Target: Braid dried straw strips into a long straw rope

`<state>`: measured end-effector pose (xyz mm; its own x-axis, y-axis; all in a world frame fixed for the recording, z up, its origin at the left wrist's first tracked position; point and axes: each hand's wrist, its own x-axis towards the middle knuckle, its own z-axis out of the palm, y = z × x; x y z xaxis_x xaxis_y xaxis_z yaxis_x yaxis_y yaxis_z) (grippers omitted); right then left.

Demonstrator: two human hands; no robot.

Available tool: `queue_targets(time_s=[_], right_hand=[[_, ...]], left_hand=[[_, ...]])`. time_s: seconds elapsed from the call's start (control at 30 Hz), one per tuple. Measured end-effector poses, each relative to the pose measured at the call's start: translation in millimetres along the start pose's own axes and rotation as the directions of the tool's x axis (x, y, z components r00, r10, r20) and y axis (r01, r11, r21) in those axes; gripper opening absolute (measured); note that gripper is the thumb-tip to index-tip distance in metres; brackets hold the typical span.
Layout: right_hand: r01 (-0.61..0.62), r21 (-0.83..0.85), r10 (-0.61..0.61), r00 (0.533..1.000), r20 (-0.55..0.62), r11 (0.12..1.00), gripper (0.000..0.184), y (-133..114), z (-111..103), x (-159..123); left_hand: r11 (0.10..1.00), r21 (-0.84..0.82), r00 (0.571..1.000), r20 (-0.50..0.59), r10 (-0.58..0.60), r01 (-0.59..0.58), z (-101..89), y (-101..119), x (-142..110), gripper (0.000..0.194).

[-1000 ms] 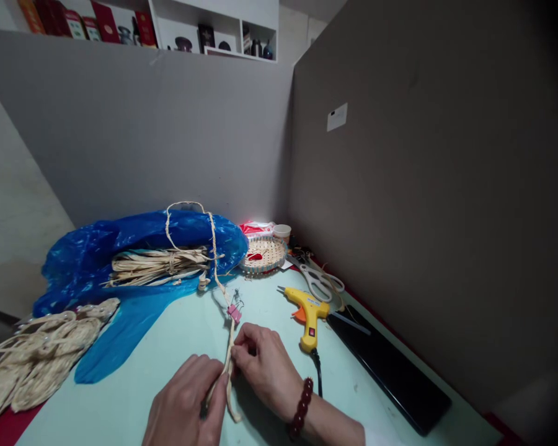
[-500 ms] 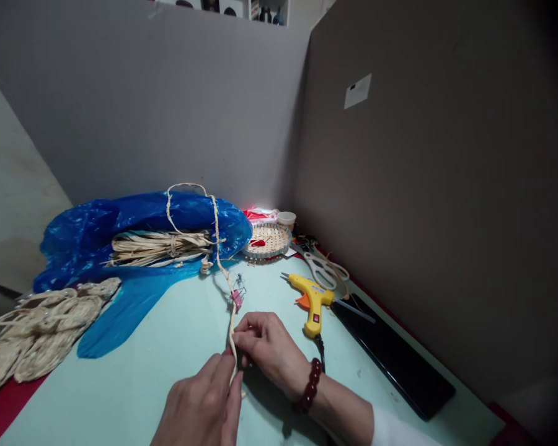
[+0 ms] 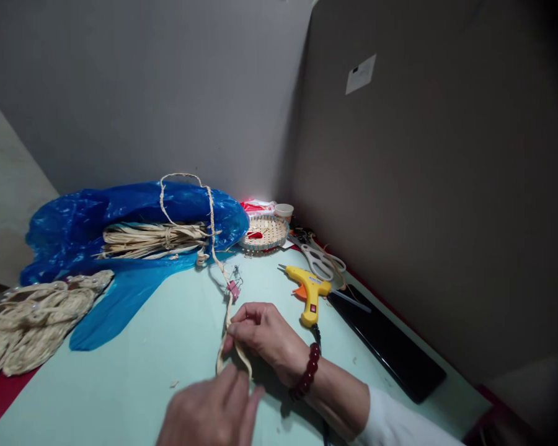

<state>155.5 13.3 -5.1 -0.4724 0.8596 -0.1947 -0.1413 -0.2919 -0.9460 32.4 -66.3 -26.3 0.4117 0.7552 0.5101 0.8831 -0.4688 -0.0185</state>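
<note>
My right hand (image 3: 265, 337), with a dark red bead bracelet (image 3: 308, 375) at its wrist, pinches a pale plaited straw cord (image 3: 229, 310) between thumb and fingertips. Below that pinch the cord parts into loose strands (image 3: 245, 359) that run down to my left hand (image 3: 209, 406). Motion blurs the left hand; its fingers are curled at the strands, and their ends are hidden behind it. Just beyond my right hand, a pink binder clip (image 3: 233, 290) grips the cord. From there the cord climbs and loops over a blue plastic bag (image 3: 74, 214).
A bundle of dry straw (image 3: 144, 238) lies in the bag. Woven straw pieces (image 3: 41, 331) are at left. A yellow glue gun (image 3: 310, 291), scissors (image 3: 320, 263) and a black flat object (image 3: 390, 350) lie right. Behind stand a woven basket (image 3: 279, 232) and a cup (image 3: 284, 210).
My left hand has drawn down, away from the right hand, and the strands between them have spread apart. The right hand keeps its pinch. The whole view has shifted slightly.
</note>
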Motion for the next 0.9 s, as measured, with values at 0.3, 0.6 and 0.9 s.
queue_targets(time_s=[0.3,0.6,0.9], right_hand=[[0.027,0.007,-0.027,0.999,0.02,1.0,0.021,4,-2,1],[0.048,-0.238,-0.044,0.999,0.021,0.97,0.007,5,-3,3],[0.192,-0.639,-0.211,0.976,0.048,0.745,0.009,-3,-6,-10]], left_hand=[[-0.006,-0.64,0.609,0.734,-0.301,0.768,-0.8,-49,38,0.033],[-0.004,-0.65,0.624,0.731,-0.277,0.76,4.8,-55,39,0.037],[0.089,-0.593,0.59,0.75,-0.3,0.8,5.7,-56,37,0.033]])
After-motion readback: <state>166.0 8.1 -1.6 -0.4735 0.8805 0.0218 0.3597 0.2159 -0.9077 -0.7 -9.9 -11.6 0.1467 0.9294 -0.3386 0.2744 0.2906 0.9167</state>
